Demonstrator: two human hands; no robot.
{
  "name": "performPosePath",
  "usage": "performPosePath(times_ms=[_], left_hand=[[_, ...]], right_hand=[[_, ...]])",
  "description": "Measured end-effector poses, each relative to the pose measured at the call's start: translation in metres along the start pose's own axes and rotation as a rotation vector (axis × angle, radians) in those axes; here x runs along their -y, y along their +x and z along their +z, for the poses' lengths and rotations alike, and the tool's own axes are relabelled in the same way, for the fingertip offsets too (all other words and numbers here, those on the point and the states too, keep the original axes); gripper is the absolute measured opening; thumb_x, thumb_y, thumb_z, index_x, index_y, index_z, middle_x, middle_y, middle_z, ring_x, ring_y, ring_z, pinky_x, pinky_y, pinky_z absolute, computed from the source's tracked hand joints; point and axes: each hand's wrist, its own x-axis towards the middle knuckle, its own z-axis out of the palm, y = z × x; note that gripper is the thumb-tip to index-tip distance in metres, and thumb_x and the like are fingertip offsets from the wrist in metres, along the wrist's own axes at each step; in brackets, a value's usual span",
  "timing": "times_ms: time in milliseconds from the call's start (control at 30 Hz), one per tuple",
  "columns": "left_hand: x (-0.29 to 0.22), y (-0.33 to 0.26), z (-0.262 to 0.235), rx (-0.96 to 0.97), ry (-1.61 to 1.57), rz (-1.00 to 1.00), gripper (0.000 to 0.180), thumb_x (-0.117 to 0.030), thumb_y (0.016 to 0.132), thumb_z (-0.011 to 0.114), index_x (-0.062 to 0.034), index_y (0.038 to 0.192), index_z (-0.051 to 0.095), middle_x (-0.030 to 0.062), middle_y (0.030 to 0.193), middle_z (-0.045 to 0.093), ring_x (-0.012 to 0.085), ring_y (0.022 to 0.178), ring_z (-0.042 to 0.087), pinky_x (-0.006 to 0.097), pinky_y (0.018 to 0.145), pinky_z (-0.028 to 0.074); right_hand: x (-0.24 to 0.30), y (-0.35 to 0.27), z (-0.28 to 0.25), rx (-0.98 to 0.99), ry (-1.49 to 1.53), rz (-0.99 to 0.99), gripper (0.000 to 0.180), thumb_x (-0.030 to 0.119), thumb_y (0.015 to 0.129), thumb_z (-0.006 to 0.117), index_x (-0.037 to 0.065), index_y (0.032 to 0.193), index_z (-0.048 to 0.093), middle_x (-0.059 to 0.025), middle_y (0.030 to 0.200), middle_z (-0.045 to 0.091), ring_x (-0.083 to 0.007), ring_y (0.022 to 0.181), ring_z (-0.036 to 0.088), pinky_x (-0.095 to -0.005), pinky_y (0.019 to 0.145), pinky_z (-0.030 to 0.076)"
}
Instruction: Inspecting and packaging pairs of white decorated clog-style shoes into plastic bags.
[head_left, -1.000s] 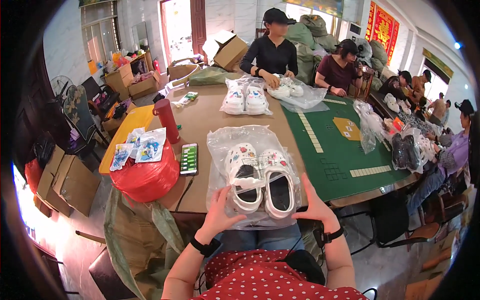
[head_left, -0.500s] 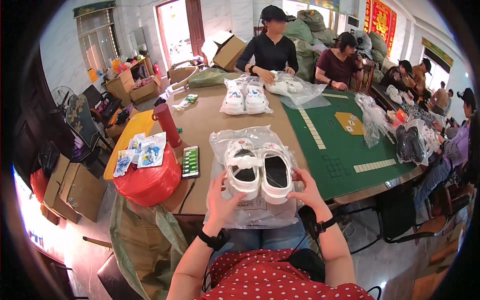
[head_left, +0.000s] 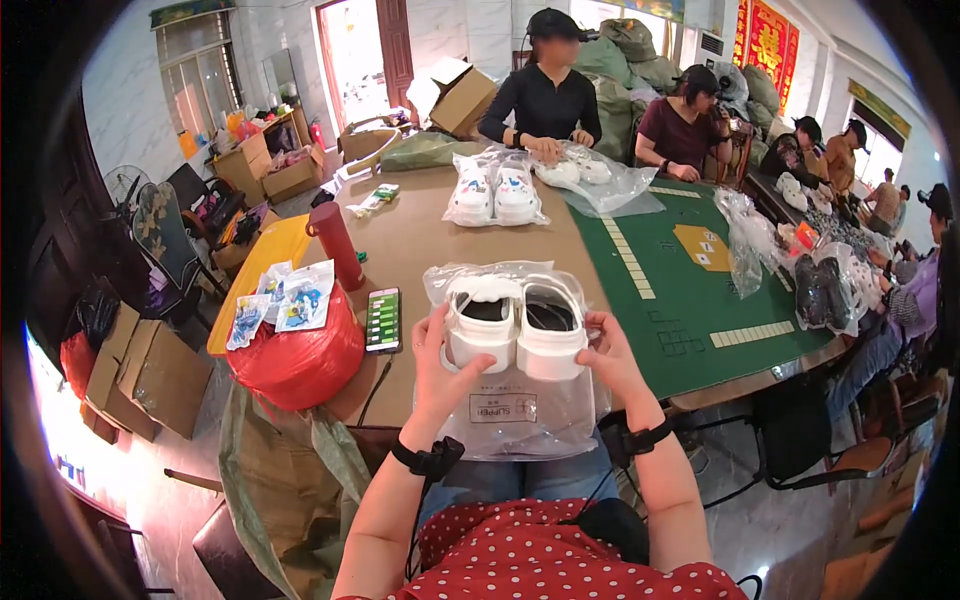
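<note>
Left hand [head_left: 440, 362] and right hand [head_left: 608, 358] each clasp white clog pair [head_left: 516, 322] over clear plastic bag [head_left: 515, 415]; best keep soles level, heels aligned.

White shoes [head_left: 516, 325] in clear bag [head_left: 520, 415] — green mat [head_left: 690, 290], red sack [head_left: 300, 355], red bottle [head_left: 336, 245], red top with white dots [head_left: 560, 560].

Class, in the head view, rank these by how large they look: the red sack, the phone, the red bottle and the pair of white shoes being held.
1. red sack
2. pair of white shoes, nearer the camera
3. red bottle
4. phone, close to the bottle
</note>
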Motion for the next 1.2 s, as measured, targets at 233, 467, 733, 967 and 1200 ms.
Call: performPosePath(times_ms=[233,467,733,967,1200], left_hand=[[0.011,-0.01,0.005,-0.01,-0.066,-0.083,0.105,-0.025,0.061,0.094,-0.0052,0.148,0.04,0.014,0.128,0.044,0.0263,0.116,0.05,0.038,0.099,0.045],[0.007,-0.01,0.012,-0.067,-0.008,-0.037,0.097,-0.023,0.065,0.091,-0.0053,0.147,0.042,0.0116,0.121,0.047,0.0249,0.112,0.052,0.037,0.095,0.046],[0.047,-0.016,0.012,-0.164,0.006,-0.286,0.079,-0.023,0.076,0.084,-0.0025,0.141,0.046,0.0135,0.119,0.057,0.0223,0.11,0.055,0.037,0.092,0.047],[0.044,-0.03,0.008,-0.001,0.184,-0.151,0.063,-0.019,0.076,0.082,-0.0057,0.133,0.058,0.0157,0.115,0.061,0.0285,0.106,0.061,0.04,0.089,0.05],[0.0,-0.029,-0.006,-0.173,-0.005,0.122,0.026,0.003,0.082,0.069,-0.0042,0.107,0.073,0.0064,0.093,0.059,0.0175,0.082,0.058,0.027,0.071,0.049]], right_hand=[[0.015,0.002,0.008,-0.039,-0.035,-0.111,0.066,0.013,0.07,0.086,0.002,0.125,0.052,0.002,0.101,0.048,-0.0088,0.093,0.05,-0.0246,0.084,0.046],[0.001,-0.009,0.02,-0.247,0.051,-0.166,0.048,0.015,0.075,0.087,0.006,0.11,0.056,0.0068,0.084,0.043,-0.0045,0.076,0.041,-0.0196,0.068,0.036],[-0.05,-0.02,0.032,-0.325,-0.33,-0.169,0.042,0.01,0.072,0.084,0.006,0.106,0.059,0.0049,0.078,0.041,-0.0073,0.072,0.038,-0.0238,0.065,0.034],[-0.027,-0.041,0.046,-0.27,-0.961,-0.479,0.068,0.022,0.07,0.088,0.004,0.128,0.057,-0.0071,0.09,0.058,-0.0209,0.092,0.058,-0.0349,0.08,0.046],[-0.041,-0.04,0.031,-0.38,-0.768,-0.289,0.052,0.015,0.075,0.082,0.009,0.122,0.062,-0.0095,0.071,0.053,-0.0254,0.062,0.057,-0.0367,0.062,0.049]])
